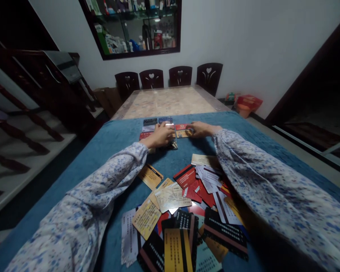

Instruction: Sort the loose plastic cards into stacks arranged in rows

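Both my arms in flowered sleeves reach far out over a blue cloth (pixel 113 139). My left hand (pixel 158 136) lies with curled fingers on a small group of cards laid in rows (pixel 151 122), a pale card edge showing at its fingertips. My right hand (pixel 200 129) pinches a yellowish card (pixel 183 133) flat on the cloth beside a red one (pixel 180 126). Close to me lies a loose heap of several plastic cards (pixel 187 211), red, black, yellow and white, between my forearms.
Beyond the cloth is a bare marble tabletop (pixel 167 100) with several dark chairs (pixel 181 75) along its far end. A wooden stair rail (pixel 31 94) stands at the left. A red bag (pixel 248 102) sits on the floor at the right.
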A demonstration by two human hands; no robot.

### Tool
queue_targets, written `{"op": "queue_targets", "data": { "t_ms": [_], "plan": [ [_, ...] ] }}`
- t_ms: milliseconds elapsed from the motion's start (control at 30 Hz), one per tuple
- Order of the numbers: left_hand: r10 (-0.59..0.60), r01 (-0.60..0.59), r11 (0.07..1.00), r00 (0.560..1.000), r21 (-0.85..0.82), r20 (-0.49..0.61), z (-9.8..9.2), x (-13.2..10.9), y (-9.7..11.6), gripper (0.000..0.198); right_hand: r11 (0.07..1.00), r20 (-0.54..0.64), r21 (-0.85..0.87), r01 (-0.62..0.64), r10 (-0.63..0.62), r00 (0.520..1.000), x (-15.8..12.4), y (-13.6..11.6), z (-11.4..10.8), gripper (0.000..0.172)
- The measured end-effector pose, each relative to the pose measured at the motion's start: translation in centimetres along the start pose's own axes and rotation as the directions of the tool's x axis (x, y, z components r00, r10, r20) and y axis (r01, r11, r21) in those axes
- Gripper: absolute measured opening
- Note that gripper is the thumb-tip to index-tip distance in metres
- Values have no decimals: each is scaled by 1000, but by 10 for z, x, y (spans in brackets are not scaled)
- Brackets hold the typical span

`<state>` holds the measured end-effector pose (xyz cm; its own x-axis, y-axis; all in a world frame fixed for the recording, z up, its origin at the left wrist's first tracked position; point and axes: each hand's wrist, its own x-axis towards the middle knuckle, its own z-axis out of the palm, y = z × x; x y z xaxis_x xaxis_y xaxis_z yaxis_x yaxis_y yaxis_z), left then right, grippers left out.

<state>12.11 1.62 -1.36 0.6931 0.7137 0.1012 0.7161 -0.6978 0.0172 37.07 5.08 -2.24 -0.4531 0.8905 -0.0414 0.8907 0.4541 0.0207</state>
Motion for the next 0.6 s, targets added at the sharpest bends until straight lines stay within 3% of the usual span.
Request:
{"op": "queue_targets", "data": {
  "t_ms": [133, 333, 600],
  "plan": [
    [10, -11, 1000, 999, -14, -44, -3, -30, -2, 46, 996, -45, -69, -49, 46, 998, -11, -9, -16, 58],
    [-36, 34, 999, 997, -39, -74, -3, -78, 0, 38, 994, -52, -107, -10, 5, 999, -34, -48, -35, 40],
    [-26, 18, 998, 991, -67, -129, 11, -140, -2, 40, 988, -72, -124, 94, -104, 992, -62, -116, -33, 28]
  ]
}}
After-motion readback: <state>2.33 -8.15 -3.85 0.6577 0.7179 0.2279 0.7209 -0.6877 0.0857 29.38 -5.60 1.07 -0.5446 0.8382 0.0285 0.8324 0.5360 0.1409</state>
